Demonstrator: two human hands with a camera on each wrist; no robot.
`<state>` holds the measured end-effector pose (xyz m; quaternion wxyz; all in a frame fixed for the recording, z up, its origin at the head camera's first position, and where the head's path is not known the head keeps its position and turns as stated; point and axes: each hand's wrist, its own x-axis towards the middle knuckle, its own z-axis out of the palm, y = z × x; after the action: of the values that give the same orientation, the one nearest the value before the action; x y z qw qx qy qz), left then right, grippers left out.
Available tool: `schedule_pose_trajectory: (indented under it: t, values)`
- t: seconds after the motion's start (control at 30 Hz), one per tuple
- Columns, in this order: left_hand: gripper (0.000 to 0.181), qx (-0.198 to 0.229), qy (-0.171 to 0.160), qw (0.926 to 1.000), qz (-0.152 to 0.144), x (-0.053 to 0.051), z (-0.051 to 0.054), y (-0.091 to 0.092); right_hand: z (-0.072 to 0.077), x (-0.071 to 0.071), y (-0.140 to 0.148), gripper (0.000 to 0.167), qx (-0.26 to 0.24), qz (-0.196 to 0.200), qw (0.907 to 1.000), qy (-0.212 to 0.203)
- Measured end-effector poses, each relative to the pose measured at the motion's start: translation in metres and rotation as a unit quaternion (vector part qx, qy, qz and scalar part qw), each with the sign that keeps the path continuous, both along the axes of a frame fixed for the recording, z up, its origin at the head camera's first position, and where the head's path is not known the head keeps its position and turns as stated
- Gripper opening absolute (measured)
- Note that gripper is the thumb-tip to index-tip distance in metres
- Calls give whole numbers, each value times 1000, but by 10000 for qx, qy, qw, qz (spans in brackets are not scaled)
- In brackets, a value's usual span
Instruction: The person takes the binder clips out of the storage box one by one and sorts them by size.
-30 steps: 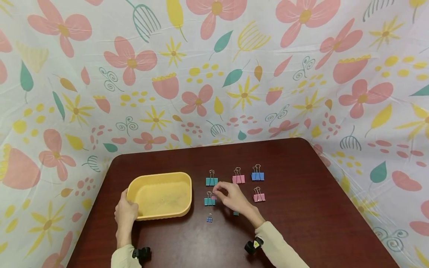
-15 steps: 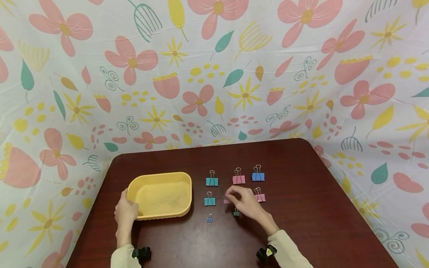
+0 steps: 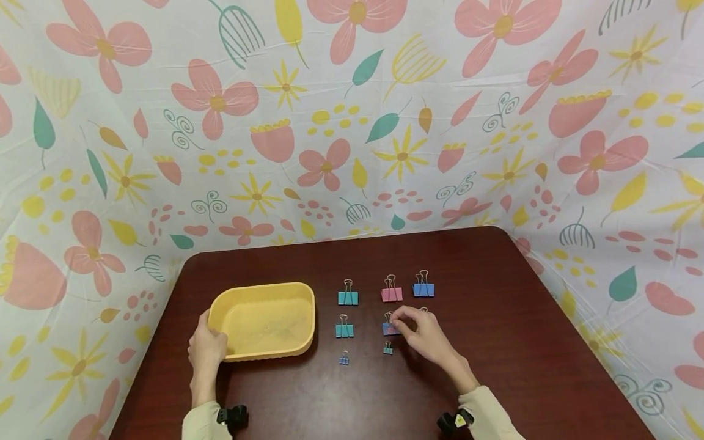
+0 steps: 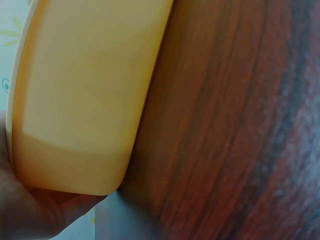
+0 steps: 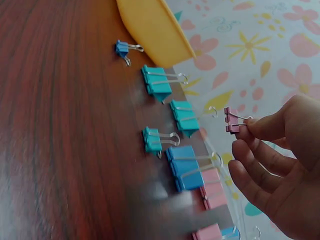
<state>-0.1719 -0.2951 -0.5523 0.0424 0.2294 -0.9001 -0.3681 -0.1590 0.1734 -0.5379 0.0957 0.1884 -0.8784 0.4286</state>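
Observation:
My left hand (image 3: 207, 346) grips the left end of a yellow plastic bin (image 3: 306, 318), thumb over the rim. My right hand (image 3: 426, 336) pinches a small pink binder clip (image 5: 231, 121) by its wire handle, held above the table. Below and beside that hand are a medium blue binder clip (image 3: 388, 329) and a small teal binder clip (image 3: 387, 349). A medium pink binder clip (image 5: 207, 233) is mostly hidden by the right hand in the head view; only its handle tops show there.
Other binder clips stand in rows: a large teal one (image 3: 348, 298), a medium teal one (image 3: 344, 330), a small blue one (image 3: 343, 360), a large pink one (image 3: 392, 295) and a large blue one (image 3: 423, 290). The dark wooden table (image 3: 528, 366) meets a floral cloth (image 3: 330, 201) behind.
My right hand has moved rightward with the small pink clip, from beside the medium teal clip to over the medium blue clip. My left hand and the bin have stayed put.

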Motion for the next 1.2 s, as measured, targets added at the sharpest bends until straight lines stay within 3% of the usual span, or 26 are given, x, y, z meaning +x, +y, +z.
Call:
schedule_pose_trajectory:
  t: [0.27, 0.5, 0.87, 1.2]
  values:
    - [60, 19, -10, 10000, 1, 0, 0, 1, -8, 7, 21, 11, -77, -212, 9996, -184]
    - [61, 10, 3, 10000, 13, 0, 0, 1, -14, 15, 36, 16, 277, -389, 9987, -165]
    - [63, -31, 37, 10000, 81, 2, 1, -2, -20, 23, 49, 14, 616, -188, 9970, -434]
    - [59, -25, -8, 10000, 77, 3, 2, 0, -27, 25, 53, 13, 897, -81, 9952, -384]
